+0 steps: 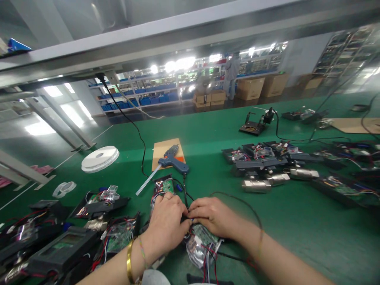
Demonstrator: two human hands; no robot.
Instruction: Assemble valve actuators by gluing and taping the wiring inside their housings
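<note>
Both hands meet over an opened electronic device at the front of the green table. My left hand [169,219] lies across the device, its thumb and fingers bent together. From the other side my right hand [212,215] reaches in, fingertips closed beside the left thumb. What they pinch is hidden by the fingers. A green circuit board [204,234] with clear plastic and red, white and black wires shows below the hands. Another board [168,185] of the device sticks out beyond my left hand. A blue glue gun [173,159] with a long glue stick lies on cardboard just ahead.
Several opened device housings [68,247] with wires crowd the left. More housings with metal fittings [257,185] lie at right. A white reel [100,159], tape rolls [64,189] and a black stand [253,123] are on the table [202,154]. A metal beam [178,35] crosses overhead.
</note>
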